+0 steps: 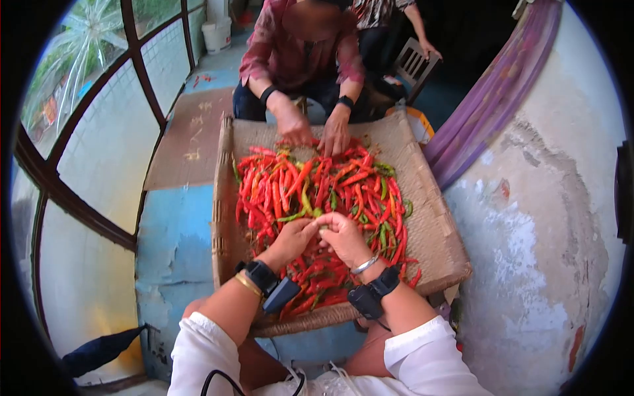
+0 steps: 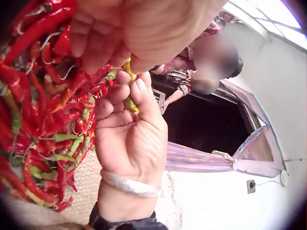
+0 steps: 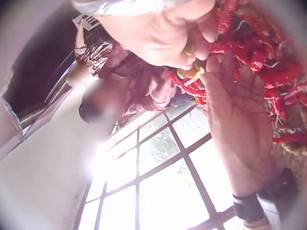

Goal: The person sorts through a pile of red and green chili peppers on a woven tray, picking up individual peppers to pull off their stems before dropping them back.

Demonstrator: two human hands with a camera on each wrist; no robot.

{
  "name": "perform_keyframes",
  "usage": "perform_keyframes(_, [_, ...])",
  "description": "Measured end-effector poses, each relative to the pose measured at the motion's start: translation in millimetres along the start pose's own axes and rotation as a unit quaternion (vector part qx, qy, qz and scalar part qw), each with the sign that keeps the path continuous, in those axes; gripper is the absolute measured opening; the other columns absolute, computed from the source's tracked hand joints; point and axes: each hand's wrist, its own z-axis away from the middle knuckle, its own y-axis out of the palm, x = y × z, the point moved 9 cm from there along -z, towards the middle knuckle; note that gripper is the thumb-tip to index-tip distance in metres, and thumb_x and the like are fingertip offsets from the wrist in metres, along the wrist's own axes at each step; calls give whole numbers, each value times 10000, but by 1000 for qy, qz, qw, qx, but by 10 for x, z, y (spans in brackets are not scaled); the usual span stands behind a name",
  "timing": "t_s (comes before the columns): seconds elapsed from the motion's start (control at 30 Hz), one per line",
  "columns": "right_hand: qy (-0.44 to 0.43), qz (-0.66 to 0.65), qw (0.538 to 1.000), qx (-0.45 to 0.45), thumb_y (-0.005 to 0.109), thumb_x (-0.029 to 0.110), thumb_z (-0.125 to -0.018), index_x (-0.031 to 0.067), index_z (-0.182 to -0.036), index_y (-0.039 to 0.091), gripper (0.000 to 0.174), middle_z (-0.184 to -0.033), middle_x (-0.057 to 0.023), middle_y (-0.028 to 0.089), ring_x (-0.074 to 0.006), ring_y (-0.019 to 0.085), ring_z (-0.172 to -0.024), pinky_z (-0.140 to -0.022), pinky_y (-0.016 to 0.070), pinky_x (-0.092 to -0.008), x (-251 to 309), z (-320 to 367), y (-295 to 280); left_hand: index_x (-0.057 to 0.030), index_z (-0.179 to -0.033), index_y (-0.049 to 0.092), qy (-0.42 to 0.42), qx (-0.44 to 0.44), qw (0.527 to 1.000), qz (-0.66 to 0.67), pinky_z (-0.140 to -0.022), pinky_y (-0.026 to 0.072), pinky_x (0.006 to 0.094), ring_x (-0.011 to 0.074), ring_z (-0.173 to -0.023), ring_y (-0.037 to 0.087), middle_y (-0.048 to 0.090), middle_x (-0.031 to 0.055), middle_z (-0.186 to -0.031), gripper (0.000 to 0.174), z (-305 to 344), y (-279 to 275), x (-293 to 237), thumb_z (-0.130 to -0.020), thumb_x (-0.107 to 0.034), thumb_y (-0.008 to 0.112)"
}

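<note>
My left hand (image 1: 290, 241) and right hand (image 1: 347, 239) meet over a heap of red chili peppers (image 1: 317, 181). Between them is a small yellow-green chili pepper (image 2: 132, 104). The right fingers curl round it in the left wrist view, its tip showing by the palm. My left thumb and fingers pinch its other end, which shows yellow between both hands (image 3: 191, 73) in the right wrist view. Several green chili peppers (image 1: 384, 188) lie among the red ones. The heap fills much of a shallow woven tray (image 1: 432, 224).
Across the tray sits another person (image 1: 307, 56), both hands down in the far side of the heap. Behind stand a second person and a chair (image 1: 417, 66). A window wall (image 1: 92, 145) runs along the left, a peeling wall (image 1: 528, 231) and purple curtain (image 1: 498, 92) along the right.
</note>
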Motion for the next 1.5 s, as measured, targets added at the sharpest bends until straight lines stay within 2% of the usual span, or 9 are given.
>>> perform_keyframes(0.33, [75,57,994,50,517,72,-781,12,-1038,500,264,-679,-37,586,-47,498,-492,-404,364,-161,103,200,-392,-48,-1135,481,-12,-110,989,98,-528,397,193,52,-581,470,540,-26,-819,305,116,-139,-189,-864,-185,515])
perform_keyframes(0.43, [-26,-33,999,-25,485,74,-811,26,-992,515,189,-706,-39,592,-50,509,-503,-414,374,-162,294,-8,-767,-43,-1133,480,-23,-118,990,73,-548,408,203,62,-604,480,547,-17,-866,302,96,-158,-158,-859,-165,517])
perform_keyframes(0.53, [-125,-160,976,-81,511,179,-845,44,-1288,296,512,-850,-69,574,-86,547,-683,-487,442,-175,590,-134,-769,-36,-1141,475,-13,-109,991,71,-554,414,208,70,-619,488,546,-2,-907,311,87,-133,-149,-856,-149,522])
perform_keyframes(0.6, [-113,-43,989,-80,529,235,-841,56,-1354,137,670,-885,-91,560,-101,545,-742,-527,468,-197,348,-371,-821,-32,-1157,465,-3,-107,993,45,-562,417,208,70,-627,489,545,5,-926,324,57,-137,-111,-855,-140,519])
perform_keyframes(0.8, [-142,347,927,-27,548,278,-807,26,-1239,408,519,-1104,-193,538,-317,497,-1052,-902,373,-378,-228,-719,-417,-29,-1256,384,43,-120,992,-11,-601,438,211,74,-668,482,520,32,-1018,432,-5,-237,-159,-847,-90,511])
perform_keyframes(0.9, [-135,298,944,-41,549,255,-802,16,-1153,501,427,-1098,-189,545,-302,510,-1037,-881,395,-358,-206,-685,-429,-40,-1285,352,148,-104,977,-112,-596,438,211,78,-669,485,514,29,-1012,469,-43,-224,-225,-846,-89,510])
perform_keyframes(1.1, [-77,250,963,66,522,114,-823,-1,-1012,595,233,-789,-23,624,-89,569,-692,-639,460,-225,71,-348,-157,-17,-1226,429,-2,-89,995,-32,-579,440,208,72,-639,502,556,7,-803,389,57,-171,-214,-862,-133,502])
perform_keyframes(1.37, [-3,165,973,160,510,49,-788,28,-863,612,129,-698,1,579,-51,543,-593,-515,422,-180,114,206,-113,-23,-1023,544,-17,20,998,51,-475,406,191,52,-544,475,573,-5,-765,239,8,49,-115,-856,-195,537])
perform_keyframes(1.5, [59,164,965,198,507,40,-787,23,-858,613,129,-693,1,582,-49,542,-586,-501,422,-170,51,245,-210,-22,-1077,516,-22,-103,992,63,-507,412,196,54,-570,476,581,11,-800,281,40,-165,-123,-840,-170,549])
